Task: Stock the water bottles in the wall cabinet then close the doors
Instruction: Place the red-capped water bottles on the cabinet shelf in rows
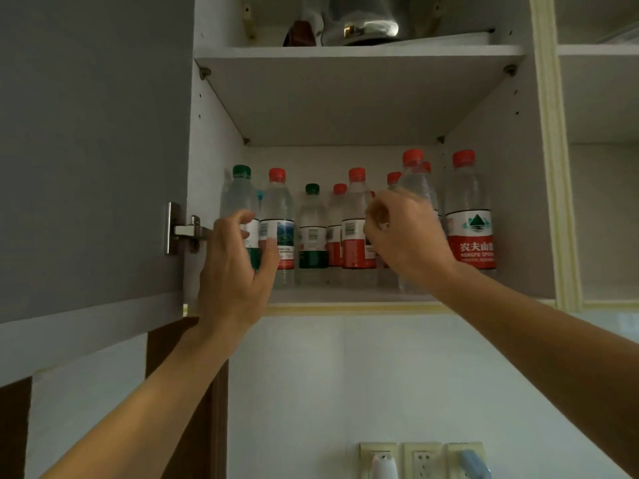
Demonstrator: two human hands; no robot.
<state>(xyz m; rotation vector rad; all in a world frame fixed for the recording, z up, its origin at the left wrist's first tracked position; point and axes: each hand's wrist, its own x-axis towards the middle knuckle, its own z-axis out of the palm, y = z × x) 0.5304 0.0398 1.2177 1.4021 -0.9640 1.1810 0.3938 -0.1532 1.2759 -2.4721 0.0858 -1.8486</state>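
Observation:
Several water bottles with red or green caps stand in rows on the lower shelf of the open wall cabinet [345, 299]. My left hand [238, 267] hovers with loosely curved fingers in front of the far-left green-capped bottle [238, 191] and holds nothing. My right hand [408, 240] has curled fingers and covers the middle of a tall red-capped bottle [415, 178] at the shelf front. The hand hides whether its fingers grip that bottle. Another red-labelled bottle [470, 233] stands upright at the far right.
The grey cabinet door [90, 150] stands open on the left, hung on a metal hinge [183, 229]. A metal pot [363, 22] sits on the upper shelf. Another open compartment [601, 98] lies to the right. Wall sockets [422, 459] sit on the wall below the cabinet.

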